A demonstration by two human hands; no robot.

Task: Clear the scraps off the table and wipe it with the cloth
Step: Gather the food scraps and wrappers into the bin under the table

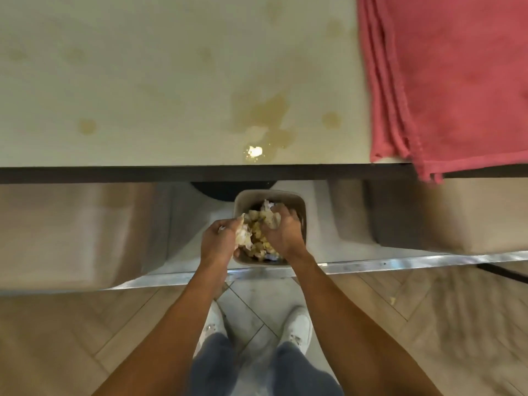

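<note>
Both my hands are over a small beige bin (303, 207) on the floor below the table's front edge. My left hand (218, 238) grips a crumpled pale scrap (243, 237) at the bin's left rim. My right hand (281, 228) curls around crumpled yellowish scraps (258, 221) inside the bin. The pale table (143, 81) carries yellow-brown stains (263, 112) and one small bright scrap (254, 151) near its front edge. A folded red cloth (451, 81) lies on the table's right side, its corner hanging over the edge.
Two beige seats stand under the table, one seat (65, 232) at the left and another seat (428, 215) at the right, with the bin between them. A metal floor strip (400, 262) runs across. My white shoes (297, 327) stand on wood flooring. A crumb (393, 300) lies on the floor.
</note>
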